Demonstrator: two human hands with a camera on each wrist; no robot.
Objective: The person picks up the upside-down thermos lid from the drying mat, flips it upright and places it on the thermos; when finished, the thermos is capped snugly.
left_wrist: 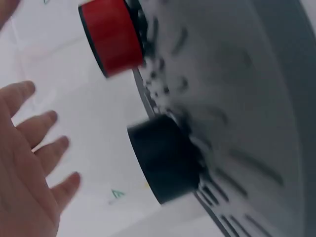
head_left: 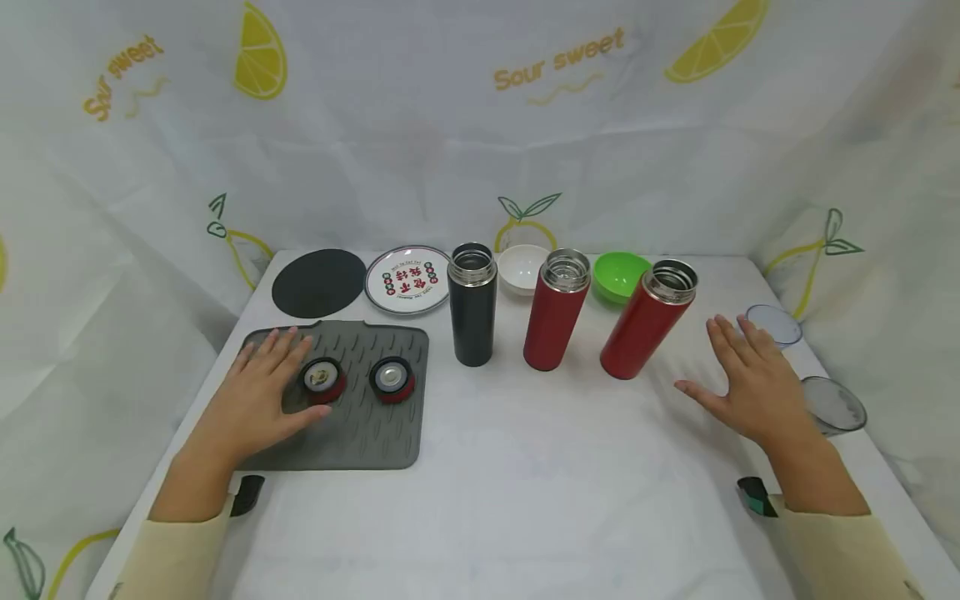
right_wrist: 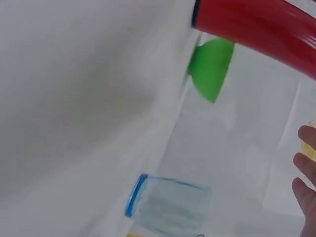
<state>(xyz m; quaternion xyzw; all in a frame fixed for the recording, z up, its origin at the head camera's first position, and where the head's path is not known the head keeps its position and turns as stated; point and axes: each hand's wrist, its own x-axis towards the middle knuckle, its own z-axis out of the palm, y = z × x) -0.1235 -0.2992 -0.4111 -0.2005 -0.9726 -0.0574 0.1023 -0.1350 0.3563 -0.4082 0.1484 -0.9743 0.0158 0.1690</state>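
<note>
My left hand (head_left: 255, 404) hovers with spread fingers above the left part of a grey drying mat (head_left: 375, 446). Beside its thumb, two red bottle lids, one nearer (head_left: 323, 380) and one farther right (head_left: 392, 381), sit on the mat. The left wrist view shows a red lid (left_wrist: 112, 37) and a black lid (left_wrist: 165, 160); in the head view no black lid shows. My right hand (head_left: 753, 387), fingers apart, is held over the table's right side, holding nothing. Nearest it is a red bottle (head_left: 645, 329); another red bottle (head_left: 553, 329) and a black bottle (head_left: 472, 321) stand farther left, all three uncapped.
Along the back lie a black round mat (head_left: 318, 283), a printed round plate (head_left: 405, 279), a white bowl (head_left: 521, 267) and a green bowl (head_left: 618, 275). Two clear glasses, one farther back (head_left: 774, 323) and one nearer (head_left: 834, 404), stand at the right edge. Patterned white cloth (head_left: 420, 150) hangs behind.
</note>
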